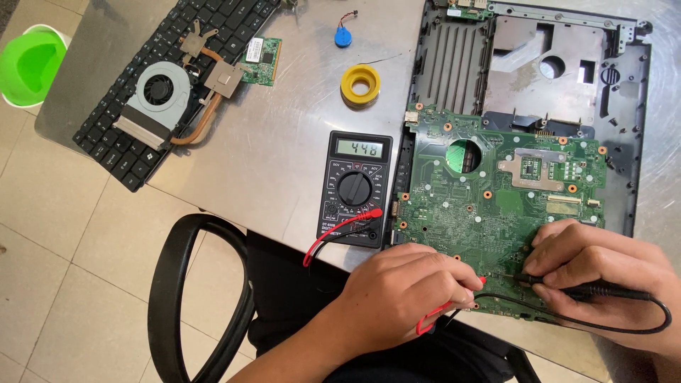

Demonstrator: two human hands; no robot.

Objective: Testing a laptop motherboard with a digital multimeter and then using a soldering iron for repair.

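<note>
A green laptop motherboard lies in a dark laptop base shell on a metal table. My left hand grips a red test probe whose tip touches the board's near edge. My right hand grips a black test probe, its tip on the board close to the red one. Red and black leads run from the probes to a black multimeter lying left of the board, with digits lit on its display.
A black keyboard at the far left carries a cooling fan with copper heat pipe and a small green card. A yellow solder spool, a blue coin cell, a green bin and a black chair frame are around.
</note>
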